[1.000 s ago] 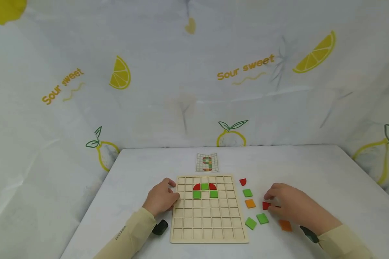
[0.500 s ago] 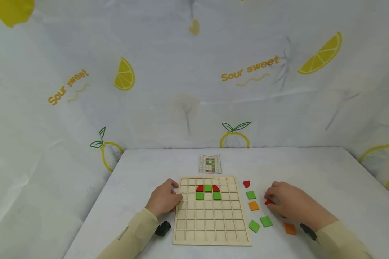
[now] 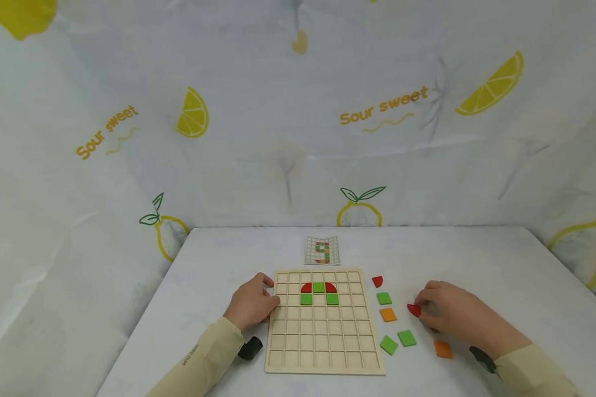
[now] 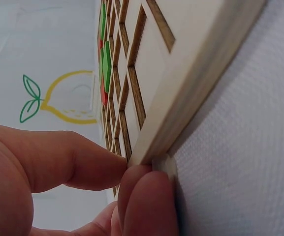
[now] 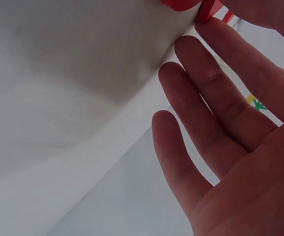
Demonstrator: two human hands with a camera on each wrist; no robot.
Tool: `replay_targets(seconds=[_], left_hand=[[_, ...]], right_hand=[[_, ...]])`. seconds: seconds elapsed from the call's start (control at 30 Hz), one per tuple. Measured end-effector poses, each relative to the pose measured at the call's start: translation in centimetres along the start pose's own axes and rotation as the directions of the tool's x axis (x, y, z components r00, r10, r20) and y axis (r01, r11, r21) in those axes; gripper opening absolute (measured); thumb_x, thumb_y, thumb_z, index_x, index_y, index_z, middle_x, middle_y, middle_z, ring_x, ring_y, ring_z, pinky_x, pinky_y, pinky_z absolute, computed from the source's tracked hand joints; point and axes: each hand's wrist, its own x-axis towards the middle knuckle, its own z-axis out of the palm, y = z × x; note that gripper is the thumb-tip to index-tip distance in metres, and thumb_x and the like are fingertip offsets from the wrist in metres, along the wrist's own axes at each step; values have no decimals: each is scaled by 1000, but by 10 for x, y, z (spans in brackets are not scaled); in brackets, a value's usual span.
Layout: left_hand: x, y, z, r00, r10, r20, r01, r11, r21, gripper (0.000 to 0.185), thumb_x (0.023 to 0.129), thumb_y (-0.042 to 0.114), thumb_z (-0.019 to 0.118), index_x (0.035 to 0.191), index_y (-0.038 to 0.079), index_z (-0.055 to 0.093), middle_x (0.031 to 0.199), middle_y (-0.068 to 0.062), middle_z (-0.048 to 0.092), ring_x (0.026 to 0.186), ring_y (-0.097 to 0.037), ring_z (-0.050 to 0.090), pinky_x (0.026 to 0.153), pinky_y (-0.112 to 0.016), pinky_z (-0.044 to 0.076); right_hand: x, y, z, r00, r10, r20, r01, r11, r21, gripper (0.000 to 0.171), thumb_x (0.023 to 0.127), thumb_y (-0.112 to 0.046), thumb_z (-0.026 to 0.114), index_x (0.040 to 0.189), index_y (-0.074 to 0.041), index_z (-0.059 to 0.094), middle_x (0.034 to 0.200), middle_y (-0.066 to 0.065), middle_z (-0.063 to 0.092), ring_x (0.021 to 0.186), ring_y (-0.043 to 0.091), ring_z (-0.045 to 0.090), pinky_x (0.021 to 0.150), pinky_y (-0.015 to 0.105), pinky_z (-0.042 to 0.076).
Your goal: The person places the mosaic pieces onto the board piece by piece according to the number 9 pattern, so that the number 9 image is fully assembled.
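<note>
My left hand (image 3: 251,302) grips the left edge of a pale wooden grid board (image 3: 323,342), thumb on top and fingertips at the side and underside, as the left wrist view (image 4: 151,132) shows of the board. Red quarter-round and green square tiles (image 3: 318,287) form an arch in its upper cells. Right of the board, my right hand (image 3: 449,309) pinches a red quarter-round tile (image 3: 414,310) between thumb and index finger, low over the table. Its other fingers (image 5: 201,98) are spread loosely. The right wrist view catches red pieces only at its top edge.
Between board and right hand lie a red quarter-round tile (image 3: 377,282), green squares (image 3: 384,298) and an orange square (image 3: 388,315). Another orange square (image 3: 443,349) sits below the right hand. A pattern card (image 3: 322,251) lies behind the board, before a lemon-print backdrop (image 3: 258,165).
The right hand has shifted slightly right, and the red tile at its fingertips has turned. The left hand keeps its hold on the board. The head view has moved a little.
</note>
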Motion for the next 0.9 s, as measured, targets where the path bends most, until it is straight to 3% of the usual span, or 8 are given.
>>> replay_targets(seconds=[0.3,0.4,0.63,0.9], left_hand=[[4,-2,-1,1000,2,8,-2,1000,-13,37,93,18,73,127,9,62,91,-4,65,62,-16,65,59,-29,52],[6,-3,-1,1000,10,12,-10,1000,-16,37,93,17,73,127,9,62,90,-4,66,61,-16,66,60,-30,52],[5,-3,-1,1000,9,20,-9,1000,-16,38,93,17,74,127,8,62,89,-4,66,60,-16,66,59,-30,51],[1,-1,-4,1000,15,15,-15,1000,-10,38,92,16,74,127,7,62,86,-3,66,59,-15,66,59,-29,49]], right_hand=[[19,-26,-5,996,-81,-32,81,997,-12,15,90,-26,86,103,-22,80,99,-10,67,89,10,59,86,39,59],[27,-43,-7,989,-134,-58,134,991,-11,13,89,-27,87,100,-23,80,97,-11,66,86,8,57,82,35,57],[43,-89,-8,968,-241,-68,243,970,20,12,92,-27,86,101,-23,79,100,-12,67,92,8,61,88,38,59],[53,-128,-3,952,-295,-79,299,954,38,14,91,-22,87,103,-19,81,103,-9,71,98,12,66,92,39,60]])
